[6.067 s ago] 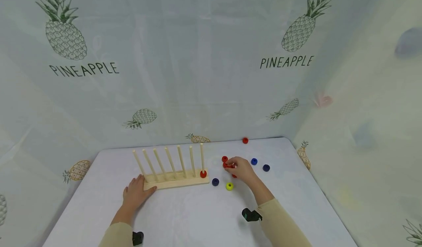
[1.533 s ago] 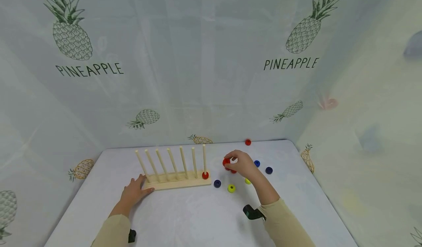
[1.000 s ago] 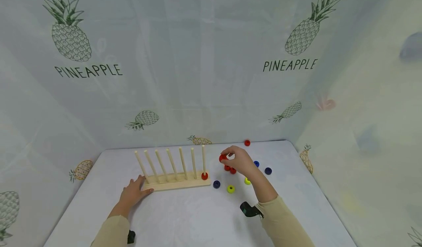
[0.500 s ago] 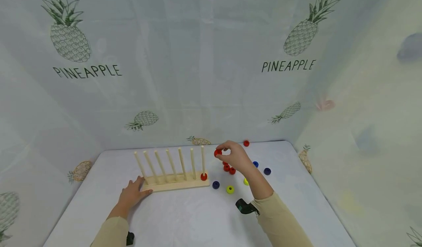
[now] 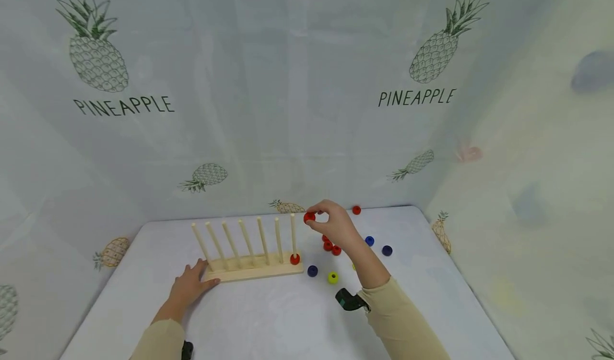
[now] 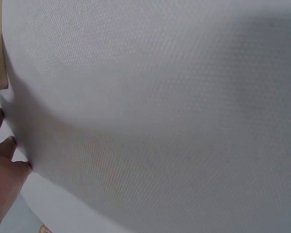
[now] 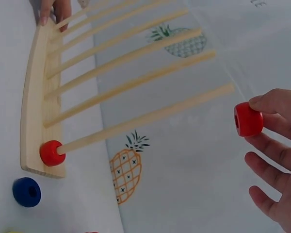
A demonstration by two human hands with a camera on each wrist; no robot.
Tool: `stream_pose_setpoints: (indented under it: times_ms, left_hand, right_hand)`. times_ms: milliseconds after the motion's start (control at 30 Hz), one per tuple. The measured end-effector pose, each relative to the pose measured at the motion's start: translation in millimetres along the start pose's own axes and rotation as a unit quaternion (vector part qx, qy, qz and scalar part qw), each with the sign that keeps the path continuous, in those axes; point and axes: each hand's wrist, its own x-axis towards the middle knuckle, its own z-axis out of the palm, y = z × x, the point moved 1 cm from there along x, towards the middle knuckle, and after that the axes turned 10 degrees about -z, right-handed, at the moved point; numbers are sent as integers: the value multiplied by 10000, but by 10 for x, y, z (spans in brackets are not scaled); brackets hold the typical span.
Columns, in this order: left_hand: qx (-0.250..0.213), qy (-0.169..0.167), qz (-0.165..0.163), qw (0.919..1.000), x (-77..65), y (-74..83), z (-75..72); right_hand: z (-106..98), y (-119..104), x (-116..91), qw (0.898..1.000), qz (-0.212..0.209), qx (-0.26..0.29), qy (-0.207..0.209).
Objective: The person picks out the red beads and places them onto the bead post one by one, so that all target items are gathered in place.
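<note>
A wooden peg rack (image 5: 249,269) with several upright pegs stands on the table. My left hand (image 5: 188,288) holds its left end, thumb along the front edge and fingers at the end; the left wrist view shows several fingertips (image 6: 9,141) beside the base. My right hand (image 5: 336,225) pinches a red bead (image 5: 309,218) between thumb and finger, raised beside the top of the rightmost peg (image 5: 293,234). In the right wrist view, this bead (image 7: 249,119) is just off the peg's tip, its hole facing the peg. Another red bead (image 5: 295,259) sits at the foot of that peg.
Right of the rack lie a dark blue bead (image 5: 313,271), a yellow bead (image 5: 333,278) and several red beads (image 5: 328,246). Farther right are a blue bead (image 5: 369,240) and another dark bead (image 5: 387,250). One red bead (image 5: 356,210) lies near the back edge.
My right hand has lifted a red bead from the cluster and carried it up and left to the rightmost peg's tip. My left hand stays at the rack's end.
</note>
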Motion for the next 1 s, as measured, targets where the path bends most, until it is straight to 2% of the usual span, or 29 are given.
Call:
stream_pose_setpoints:
  times_ms: [333,600,833,1000]
  left_hand:
    - [-65,-25,98,9999,4,7,13]
    - [-35,-15,88,10000,23,-18,15]
    - [-138,11,252,9996,10,52,27]
    - [-79,50,213,9997,-42,-28,16]
  right_hand:
    - [26,-46,78,9995,-227,23,199]
    - [55,-96,145,9996,-211,125,171]
    - [35,-147,163,9991,-347,79,213]
    - [127,-202,180,9982,-539,244,136]
